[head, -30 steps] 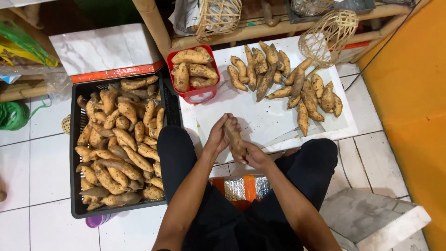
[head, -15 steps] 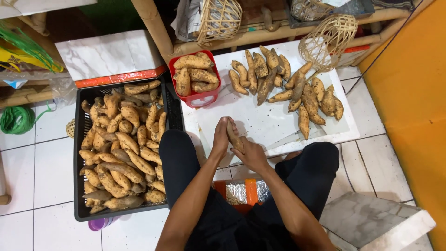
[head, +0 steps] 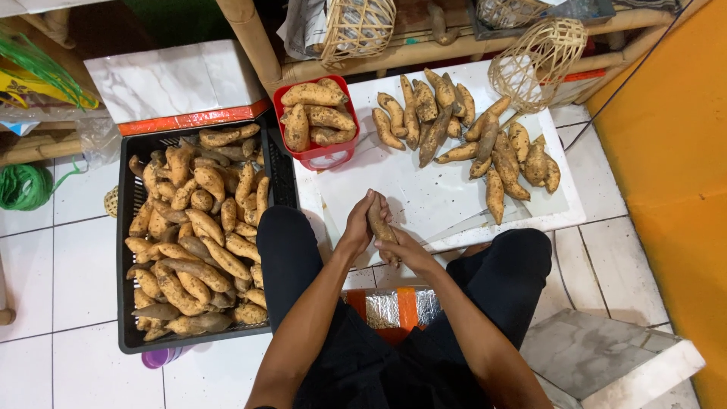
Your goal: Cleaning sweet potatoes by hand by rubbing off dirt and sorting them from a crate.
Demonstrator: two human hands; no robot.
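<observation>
A: Far left, on the floor?
B: One coil of green cord [head: 23,185]. Next, one black crate [head: 129,227], heaped with sweet potatoes [head: 193,227].

A: Behind the crate?
B: One white slab with an orange edge [head: 178,83]. Right of it, one red tub [head: 318,155] holding four or five sweet potatoes.

A: Centre?
B: One white board [head: 424,193], bare in front of the knees. One sweet potato [head: 379,220] held over its near edge, between both hands.

A: Grip?
B: Left hand [head: 356,227] closed around the tuber's left side. Right hand [head: 405,250] closed under its lower end. Neither hand is nearer: both touch it.

A: Long axis?
B: Nearly upright in the head view, top end pointing away from the body, towards the board.

A: Right side?
B: One loose pile of sweet potatoes [head: 485,144] on the board's far half, one woven wire basket [head: 538,64] behind, then an orange wall [head: 674,136].
</observation>
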